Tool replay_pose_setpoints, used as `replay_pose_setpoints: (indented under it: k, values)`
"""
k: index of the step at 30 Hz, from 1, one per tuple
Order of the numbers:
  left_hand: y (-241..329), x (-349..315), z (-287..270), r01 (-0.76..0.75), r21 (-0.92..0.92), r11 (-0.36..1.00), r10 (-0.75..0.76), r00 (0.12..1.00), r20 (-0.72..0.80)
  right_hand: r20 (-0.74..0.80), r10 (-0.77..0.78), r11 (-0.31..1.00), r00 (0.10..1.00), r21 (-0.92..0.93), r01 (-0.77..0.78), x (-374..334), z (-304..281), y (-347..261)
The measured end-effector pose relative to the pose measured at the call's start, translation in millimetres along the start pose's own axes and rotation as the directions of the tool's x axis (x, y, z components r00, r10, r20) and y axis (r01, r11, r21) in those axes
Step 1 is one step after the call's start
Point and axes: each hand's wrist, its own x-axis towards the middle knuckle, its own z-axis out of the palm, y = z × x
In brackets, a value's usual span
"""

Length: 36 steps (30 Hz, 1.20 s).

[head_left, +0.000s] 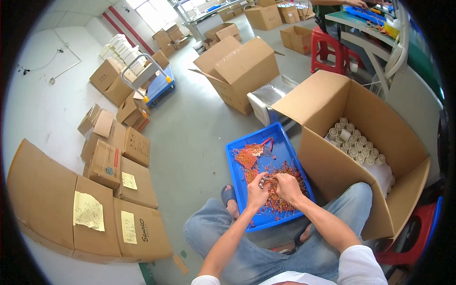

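A blue plastic tray (pixel 285 142) lies on the floor in front of my knees, holding heaps of small orange and red wire parts (pixel 247 157). Both hands meet over the tray's near half. My left hand (pixel 257 191) and my right hand (pixel 288 186) pinch a small grey metallic part (pixel 264 181) between them, just above the loose parts. My forearms come up from the lower edge, over my jeans.
A large open cardboard box (pixel 332 156) with several white rolls (pixel 354 141) stands to the right of the tray. More cardboard boxes (pixel 240 69) stand behind and stacked at the left (pixel 116 166). A blue hand cart (pixel 159 83) and red stools (pixel 330 47) are further off.
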Motion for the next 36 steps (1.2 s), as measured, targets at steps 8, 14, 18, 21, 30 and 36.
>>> replay_pose_setpoints:
  k: [8,14,18,21,30,36]
  values:
    - [-3,-1,5,-0.022,0.066,0.998,0.027,0.996,-0.083,0.003,0.092,0.996,0.996,-0.018,-0.092,2,0,-3]
    - [-4,-2,-2,-0.005,0.16,0.987,0.018,0.996,-0.085,0.07,0.035,0.996,0.997,0.075,-0.041,-4,1,6]
    - [-8,-6,-1,-0.09,0.247,0.965,0.121,0.986,-0.111,0.107,0.146,0.989,0.983,-0.017,-0.145,-2,-5,-6]
    - [-11,1,1,-0.04,0.18,0.983,0.058,0.994,-0.095,-0.004,0.127,0.981,0.992,0.147,-0.125,-2,1,2]
    - [-9,10,-8,0.102,0.013,0.995,-0.101,0.995,-0.013,0.167,0.329,0.803,0.929,0.468,-0.369,21,-12,-1]
    - [-24,5,-4,0.106,0.112,0.988,-0.095,0.991,-0.096,0.147,0.326,0.864,0.934,0.354,-0.358,14,-8,2]
